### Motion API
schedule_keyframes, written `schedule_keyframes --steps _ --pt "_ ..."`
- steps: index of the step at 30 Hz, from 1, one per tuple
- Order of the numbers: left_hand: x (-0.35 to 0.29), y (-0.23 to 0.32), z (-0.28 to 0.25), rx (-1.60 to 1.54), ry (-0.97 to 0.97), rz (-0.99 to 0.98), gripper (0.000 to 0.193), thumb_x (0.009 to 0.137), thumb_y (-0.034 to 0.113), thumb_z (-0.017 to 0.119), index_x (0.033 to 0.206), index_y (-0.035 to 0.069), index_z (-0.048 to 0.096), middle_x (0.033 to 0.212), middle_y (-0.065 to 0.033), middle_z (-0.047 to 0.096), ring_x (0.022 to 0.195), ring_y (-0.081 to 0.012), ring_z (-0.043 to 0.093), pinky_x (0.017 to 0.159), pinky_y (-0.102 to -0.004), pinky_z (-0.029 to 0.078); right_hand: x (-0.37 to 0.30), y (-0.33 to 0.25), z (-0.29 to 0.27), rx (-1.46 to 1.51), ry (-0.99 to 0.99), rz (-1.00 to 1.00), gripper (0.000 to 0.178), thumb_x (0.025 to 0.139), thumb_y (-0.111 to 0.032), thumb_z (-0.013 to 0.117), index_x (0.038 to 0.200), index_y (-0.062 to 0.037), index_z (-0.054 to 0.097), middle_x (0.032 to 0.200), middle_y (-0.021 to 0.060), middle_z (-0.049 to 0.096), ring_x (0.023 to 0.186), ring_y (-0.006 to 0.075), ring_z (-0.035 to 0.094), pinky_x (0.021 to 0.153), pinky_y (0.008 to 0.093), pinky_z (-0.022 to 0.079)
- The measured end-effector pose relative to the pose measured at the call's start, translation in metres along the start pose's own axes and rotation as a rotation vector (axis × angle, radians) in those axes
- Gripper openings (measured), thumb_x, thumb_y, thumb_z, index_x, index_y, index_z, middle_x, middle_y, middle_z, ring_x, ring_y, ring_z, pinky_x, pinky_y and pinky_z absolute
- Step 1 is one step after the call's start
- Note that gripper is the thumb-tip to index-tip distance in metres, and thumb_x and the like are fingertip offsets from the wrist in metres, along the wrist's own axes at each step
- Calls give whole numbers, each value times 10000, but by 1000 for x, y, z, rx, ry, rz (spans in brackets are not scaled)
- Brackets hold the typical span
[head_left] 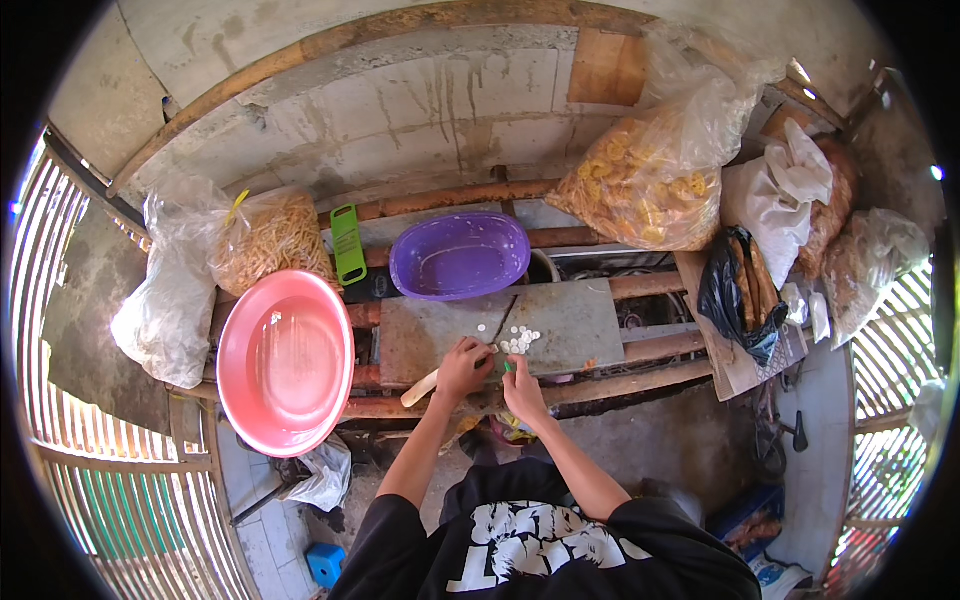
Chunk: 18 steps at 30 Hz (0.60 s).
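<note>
My left hand is closed over a long, pale peeled root, whose thick end sticks out to the left past my wrist. It rests on the grey slab. Close beside it, my right hand is wrapped round a small knife with a green handle; its blade is too small to make out. Just beyond my fingers lie several thin, round white slices, mostly in one cluster, with a single slice apart to the left.
Behind the slab stands a purple oval basin, beside a green slicer board. A large pink basin is at the left. Bags of fried snacks and strips line the back; a black plastic bag sits right. Gaps show between the wooden beams.
</note>
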<state>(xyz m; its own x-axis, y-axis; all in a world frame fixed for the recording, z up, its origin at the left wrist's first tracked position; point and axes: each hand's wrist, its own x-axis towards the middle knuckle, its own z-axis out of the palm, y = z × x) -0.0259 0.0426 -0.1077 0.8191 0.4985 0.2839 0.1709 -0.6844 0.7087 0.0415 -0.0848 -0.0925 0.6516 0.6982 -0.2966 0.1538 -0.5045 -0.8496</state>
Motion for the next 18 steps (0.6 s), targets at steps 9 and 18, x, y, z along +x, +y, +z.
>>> schedule_keyframes --steps 9,18 --pt "0 -1 0 15 7 3 115 646 67 595 760 54 600 758 -74 552 756 -268 526 652 -356 438 6 -4 8 53 3 -49 254 831 -144 388 1071 -86 326 764 268 548 732 458 512 632 527 359" --pt "0 -1 -1 44 9 14 102 646 65 601 745 48 589 759 -72 554 758 -266 528 644 -355 441 6 -7 7 52 -1 -72 246 829 -134 392 1058 -80 319 744 270 542 714 458 509 616 535 344"
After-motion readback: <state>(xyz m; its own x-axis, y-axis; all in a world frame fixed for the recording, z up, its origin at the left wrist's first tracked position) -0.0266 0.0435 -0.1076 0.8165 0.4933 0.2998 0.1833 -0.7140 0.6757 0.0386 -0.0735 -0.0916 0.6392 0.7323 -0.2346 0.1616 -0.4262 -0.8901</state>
